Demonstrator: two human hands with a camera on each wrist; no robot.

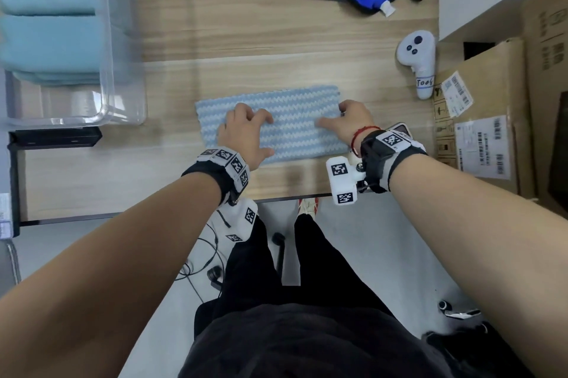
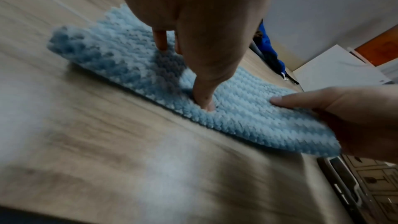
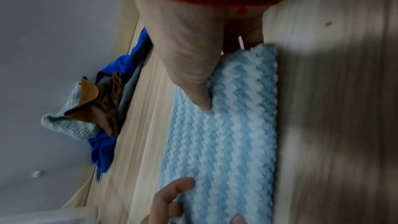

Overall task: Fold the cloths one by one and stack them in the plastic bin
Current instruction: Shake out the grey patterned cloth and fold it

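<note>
Lying flat under both hands, the striped cloth [image 1: 295, 119] is pressed by the left hand [image 1: 246, 131], its right end pinched in the right hand [image 1: 353, 122] grip.

head view overhead, wrist views close, sharing cloth [image 1: 270, 122]

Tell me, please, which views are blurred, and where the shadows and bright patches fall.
Head view: mostly sharp, edges bent by the wide lens, the plastic bin smeared. Left wrist view: near table blurred with pale glare; the left hand shadows the striped cloth. Right wrist view: soft overall, dark shadow bands on the wood.
</note>
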